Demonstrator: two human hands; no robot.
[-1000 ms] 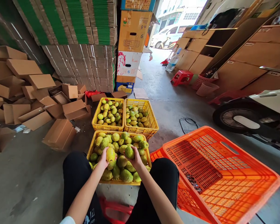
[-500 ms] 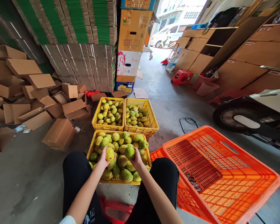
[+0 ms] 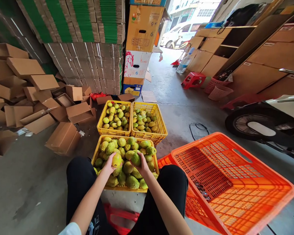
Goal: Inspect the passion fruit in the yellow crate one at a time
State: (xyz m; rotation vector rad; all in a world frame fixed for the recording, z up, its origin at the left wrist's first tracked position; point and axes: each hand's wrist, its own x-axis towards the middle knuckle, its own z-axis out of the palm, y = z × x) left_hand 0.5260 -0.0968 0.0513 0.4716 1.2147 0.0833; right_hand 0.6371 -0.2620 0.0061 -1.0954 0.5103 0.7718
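Note:
My left hand (image 3: 109,164) is closed around a yellow papaya (image 3: 117,160), its fingers mostly hidden behind the fruit. A greener papaya (image 3: 135,159) sits in my right hand (image 3: 143,166), gripped from its right side. Both fruits are held apart from each other, just over a yellow plastic crate (image 3: 127,189) between my knees. That crate is full of green and yellow papayas (image 3: 132,182) of various sizes.
Two more yellow crates (image 3: 114,133) of smaller fruit stand behind. An orange crate (image 3: 235,163) lies close by my right knee. Cardboard boxes (image 3: 63,138) are heaped at left; a motorbike wheel (image 3: 245,122) is at right. A red stool (image 3: 122,217) shows beneath me.
The view has shifted slightly. Both hands keep hold of the same papayas, and the right hand's fingers have turned a little over the top of the green one.

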